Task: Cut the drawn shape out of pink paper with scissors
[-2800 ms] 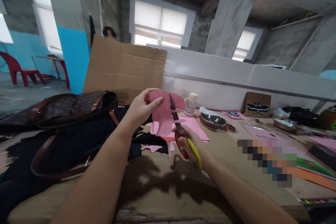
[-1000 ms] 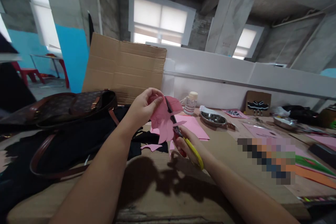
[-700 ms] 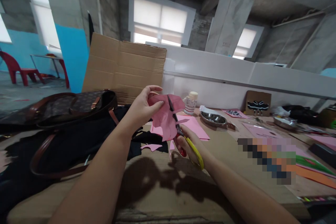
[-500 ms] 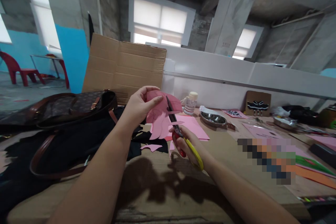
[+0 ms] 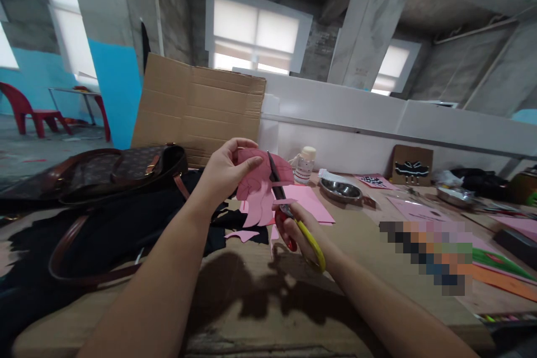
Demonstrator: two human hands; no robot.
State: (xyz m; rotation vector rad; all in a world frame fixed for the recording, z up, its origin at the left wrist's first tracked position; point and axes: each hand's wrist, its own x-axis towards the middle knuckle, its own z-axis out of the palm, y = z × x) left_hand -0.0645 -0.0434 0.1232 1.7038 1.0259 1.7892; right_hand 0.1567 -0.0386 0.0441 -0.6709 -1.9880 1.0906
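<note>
My left hand [image 5: 224, 170] pinches a pink paper cut-out [image 5: 255, 190] by its upper edge and holds it up above the wooden table [image 5: 235, 302]. My right hand [image 5: 300, 229] grips scissors [image 5: 289, 215] with a red and a yellow handle. Their dark blades point up into the pink paper's right side. A thin pink strip hangs by the blades. Under the hands lie a flat pink sheet [image 5: 308, 201] and small pink offcuts [image 5: 241, 235].
A brown patterned handbag [image 5: 104, 170] and black cloth [image 5: 109, 235] fill the left. A cardboard sheet [image 5: 197, 109] stands behind. A small bottle [image 5: 305, 165], a metal bowl [image 5: 342, 190], more coloured paper [image 5: 499, 268] and a second bowl [image 5: 455, 196] lie to the right.
The pink paper has turned slightly in my left hand while the scissors work along its right edge. Both hands stay in nearly the same place.
</note>
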